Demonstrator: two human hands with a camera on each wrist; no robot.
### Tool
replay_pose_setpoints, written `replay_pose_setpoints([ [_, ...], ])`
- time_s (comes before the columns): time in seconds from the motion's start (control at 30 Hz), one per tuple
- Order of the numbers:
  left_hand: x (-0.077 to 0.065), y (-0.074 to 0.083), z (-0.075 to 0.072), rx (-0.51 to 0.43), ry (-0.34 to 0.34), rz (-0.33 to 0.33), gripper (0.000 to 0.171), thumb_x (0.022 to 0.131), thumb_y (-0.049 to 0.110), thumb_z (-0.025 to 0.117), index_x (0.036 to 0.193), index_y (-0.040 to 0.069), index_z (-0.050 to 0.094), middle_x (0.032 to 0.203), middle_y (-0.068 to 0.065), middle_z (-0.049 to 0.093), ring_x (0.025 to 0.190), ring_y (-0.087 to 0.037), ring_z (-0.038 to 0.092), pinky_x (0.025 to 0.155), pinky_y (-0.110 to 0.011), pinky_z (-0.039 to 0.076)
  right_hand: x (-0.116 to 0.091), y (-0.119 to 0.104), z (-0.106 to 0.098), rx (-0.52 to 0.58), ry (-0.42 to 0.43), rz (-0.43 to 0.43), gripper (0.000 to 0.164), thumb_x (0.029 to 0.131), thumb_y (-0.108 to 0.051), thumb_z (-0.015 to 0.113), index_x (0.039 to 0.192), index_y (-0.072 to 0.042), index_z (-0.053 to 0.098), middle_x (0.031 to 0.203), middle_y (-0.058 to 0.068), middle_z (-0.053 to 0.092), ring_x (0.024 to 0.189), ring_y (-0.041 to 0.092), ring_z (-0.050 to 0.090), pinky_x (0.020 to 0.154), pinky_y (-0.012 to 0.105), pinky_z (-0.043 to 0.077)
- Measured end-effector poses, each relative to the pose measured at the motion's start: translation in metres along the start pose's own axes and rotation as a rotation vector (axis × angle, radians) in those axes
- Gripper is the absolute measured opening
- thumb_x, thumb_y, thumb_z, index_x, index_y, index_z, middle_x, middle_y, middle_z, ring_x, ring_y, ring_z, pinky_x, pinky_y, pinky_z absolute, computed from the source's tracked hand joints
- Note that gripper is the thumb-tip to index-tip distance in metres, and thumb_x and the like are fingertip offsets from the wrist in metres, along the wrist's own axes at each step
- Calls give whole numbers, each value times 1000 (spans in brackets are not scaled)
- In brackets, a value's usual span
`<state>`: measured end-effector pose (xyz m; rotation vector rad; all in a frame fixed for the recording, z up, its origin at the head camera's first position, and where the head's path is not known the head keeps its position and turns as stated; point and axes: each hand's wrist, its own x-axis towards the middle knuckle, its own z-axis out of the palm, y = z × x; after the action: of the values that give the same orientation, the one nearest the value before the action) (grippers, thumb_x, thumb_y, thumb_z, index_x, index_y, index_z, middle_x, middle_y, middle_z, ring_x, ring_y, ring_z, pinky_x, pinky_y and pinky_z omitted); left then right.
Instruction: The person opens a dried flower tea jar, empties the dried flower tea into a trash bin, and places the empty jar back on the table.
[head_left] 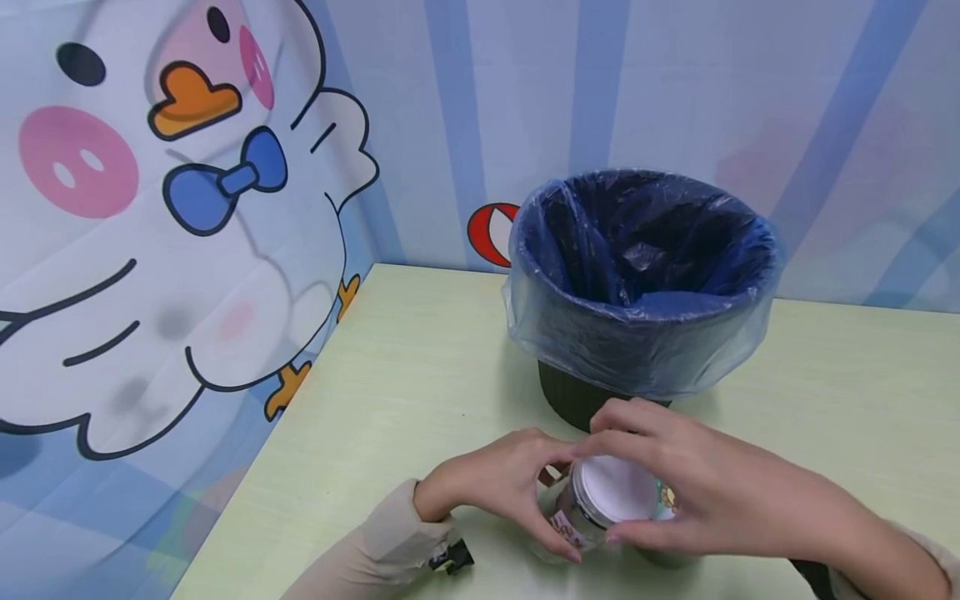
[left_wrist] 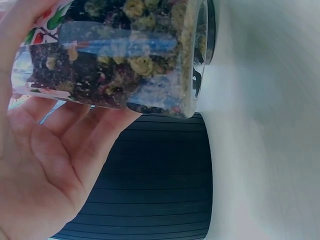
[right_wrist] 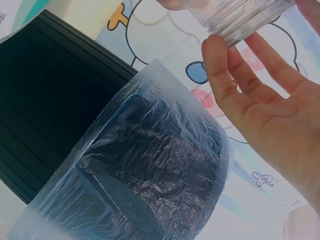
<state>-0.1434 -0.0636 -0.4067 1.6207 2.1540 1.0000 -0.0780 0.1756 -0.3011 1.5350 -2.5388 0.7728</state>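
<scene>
Left hand (head_left: pixel 501 482) and right hand (head_left: pixel 697 475), both part-curled: gripped one clear, white-topped jar (head_left: pixel 617 490) by body and rim respectively; held it near blue-lined dark bin (head_left: pixel 573 396) on worktop (head_left: pixel 420 358).

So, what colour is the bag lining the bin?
The bag is translucent blue; the head view shows it best.

A dark, ribbed, round bin (head_left: pixel 573 396) stands on the pale yellow-green table (head_left: pixel 420 358), before a blue-striped cloth backdrop (head_left: pixel 525 108); a translucent blue plastic bag (head_left: pixel 637 350) lines it. In front, a clear cylindrical jar (head_left: pixel 600 504) is between the bare left hand (head_left: pixel 502 483) and bare right hand (head_left: pixel 705 483).
</scene>
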Motion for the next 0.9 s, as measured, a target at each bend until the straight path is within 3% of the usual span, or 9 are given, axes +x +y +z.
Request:
replay_pose_setpoints([
  [0.4,1,3,-1,-3,-4,3,72,66,31,94,127,13,61,104,9,68,92,9,58,73,-12,51,0,4,0,68,-12,-104,51,87,-33,79,132,-21,59,125,-7,51,108,10,51,80,24,51],
  [0.63,1,2,0,4,-4,13,62,67,31,94,117,13,63,104,9,69,94,11,58,76,-11,50,0,4,-3,85,-56,-99,49,88,-35,78,131,-23,58,129,-7,52,112,10,51,84,28,52],
  [0.9,1,1,1,-9,12,35,65,64,31,95,117,13,62,105,6,69,94,9,60,77,-12,51,0,4,-6,140,-149,-76,56,86,-22,81,134,-30,55,136,-8,49,119,11,49,88,31,53],
])
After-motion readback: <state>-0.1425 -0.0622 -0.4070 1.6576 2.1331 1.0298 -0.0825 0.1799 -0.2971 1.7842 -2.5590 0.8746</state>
